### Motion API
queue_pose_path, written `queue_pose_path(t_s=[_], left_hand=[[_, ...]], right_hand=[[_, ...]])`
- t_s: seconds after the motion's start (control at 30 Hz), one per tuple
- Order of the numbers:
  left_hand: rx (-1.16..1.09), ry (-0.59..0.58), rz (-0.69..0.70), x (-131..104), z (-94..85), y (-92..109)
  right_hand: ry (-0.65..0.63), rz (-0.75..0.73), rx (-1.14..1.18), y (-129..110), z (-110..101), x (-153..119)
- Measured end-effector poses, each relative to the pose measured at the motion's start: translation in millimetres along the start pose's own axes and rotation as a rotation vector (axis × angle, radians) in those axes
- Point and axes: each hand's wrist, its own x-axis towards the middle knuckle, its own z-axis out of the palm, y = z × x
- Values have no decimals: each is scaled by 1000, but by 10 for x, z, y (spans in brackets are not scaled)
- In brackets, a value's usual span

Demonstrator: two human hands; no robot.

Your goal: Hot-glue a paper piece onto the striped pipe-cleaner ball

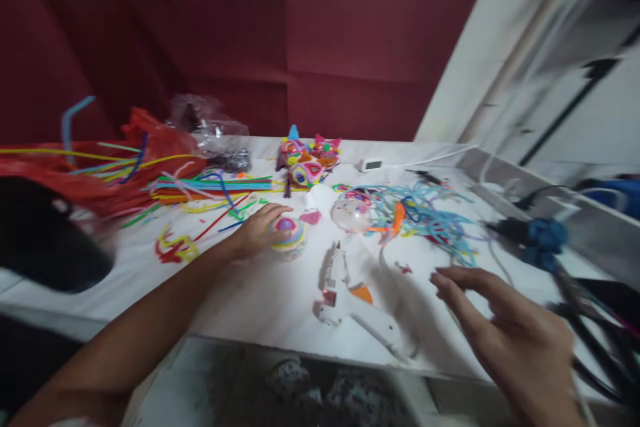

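My left hand curls over a round ball banded in yellow, pink, purple and pale blue, which rests on the white table. At the right, my right hand hovers over the table with thumb and forefinger tips together. Anything between those tips is too small or blurred to make out. A white glue gun with an orange trigger and a small red light lies between my hands, nozzle pointing away. Behind it sits a clear plastic ball with coloured bits on it.
Finished-looking colourful ornaments stand at the back. Loose pipe cleaners lie left and in a blue tangle right. A red plastic bag, a small white display, a black object and blurred cables surround the work area.
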Motion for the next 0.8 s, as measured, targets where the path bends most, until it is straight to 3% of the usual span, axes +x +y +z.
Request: queue_pose_path(t_s=[0.13,0.27,0.37,0.5,0.63,0.8], left_hand=[[100,-81,60,-22,140,-132],[220,-47,80,-39,249,-266],[294,-53,106,-48,298,-338],[271,53,96,-57,374,-426],[260,33,96,-64,406,-479],[305,5,119,-64,383,-474]], right_hand=[[7,-97,-23,112,25,437],[-208,-63,-157,341,-2,904],[-284,-24,-273,489,-43,1252],[-398,18,-448,699,-51,1656],[-553,35,-615,941,55,1902],[-688,5,-699,1157,313,1953]])
